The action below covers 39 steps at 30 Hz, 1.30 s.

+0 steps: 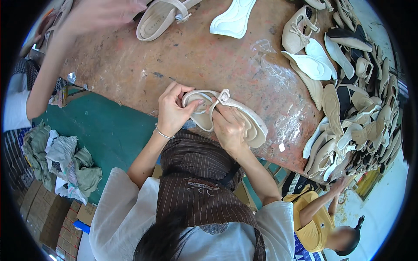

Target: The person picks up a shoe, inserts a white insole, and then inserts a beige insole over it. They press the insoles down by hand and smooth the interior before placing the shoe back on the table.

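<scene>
Beige strapped shoe, one: heel is gripped by left hand, middle by right hand; white insole is laid on table.

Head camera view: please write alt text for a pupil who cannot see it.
A person's left hand and right hand hold a beige shoe at the edge of a worn brown table. Piled shoes and insoles crowd its right side; two other people are nearby.
</scene>
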Tool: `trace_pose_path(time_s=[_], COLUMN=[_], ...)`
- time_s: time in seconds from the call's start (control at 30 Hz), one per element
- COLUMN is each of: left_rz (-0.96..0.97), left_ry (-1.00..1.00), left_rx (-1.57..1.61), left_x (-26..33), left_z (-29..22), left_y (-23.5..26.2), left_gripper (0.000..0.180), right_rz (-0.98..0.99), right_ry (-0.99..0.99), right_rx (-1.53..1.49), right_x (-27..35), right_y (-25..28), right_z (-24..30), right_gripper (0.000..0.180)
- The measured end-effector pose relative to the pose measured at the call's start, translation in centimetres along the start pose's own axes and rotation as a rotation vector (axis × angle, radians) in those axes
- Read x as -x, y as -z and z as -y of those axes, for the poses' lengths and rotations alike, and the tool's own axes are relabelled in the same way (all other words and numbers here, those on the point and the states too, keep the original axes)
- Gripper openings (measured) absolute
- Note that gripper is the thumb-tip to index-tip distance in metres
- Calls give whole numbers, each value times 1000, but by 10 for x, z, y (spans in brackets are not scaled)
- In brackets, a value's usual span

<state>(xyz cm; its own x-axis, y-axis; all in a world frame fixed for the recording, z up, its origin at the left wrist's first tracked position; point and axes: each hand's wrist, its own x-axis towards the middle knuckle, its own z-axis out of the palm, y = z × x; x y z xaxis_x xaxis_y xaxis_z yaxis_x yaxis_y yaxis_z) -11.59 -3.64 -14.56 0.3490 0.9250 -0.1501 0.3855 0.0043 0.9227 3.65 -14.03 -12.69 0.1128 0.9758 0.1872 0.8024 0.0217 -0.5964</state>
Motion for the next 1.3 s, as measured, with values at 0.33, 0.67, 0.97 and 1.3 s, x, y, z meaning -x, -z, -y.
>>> trace_pose_path(time_s=[0.33,0.67,0.97,1.3], left_rz=[-33,-21,362,573], left_ry=[-8,-39,-209,-491], left_rx=[50,-104,-605,-977], left_x=[-5,-10,74,100], left_z=[3,-5,-57,-43], left_y=[-3,-4,-34,-85], left_gripper=[10,10,21,70], right_rz=[315,144,-513,-234], right_ry=[226,34,-562,-317], right_rx=[-67,359,188,-168], right_x=[-4,10,-5,34], right_y=[13,24,79,71], right_z=[-12,23,-50,11], right_gripper=[64,41,69,23])
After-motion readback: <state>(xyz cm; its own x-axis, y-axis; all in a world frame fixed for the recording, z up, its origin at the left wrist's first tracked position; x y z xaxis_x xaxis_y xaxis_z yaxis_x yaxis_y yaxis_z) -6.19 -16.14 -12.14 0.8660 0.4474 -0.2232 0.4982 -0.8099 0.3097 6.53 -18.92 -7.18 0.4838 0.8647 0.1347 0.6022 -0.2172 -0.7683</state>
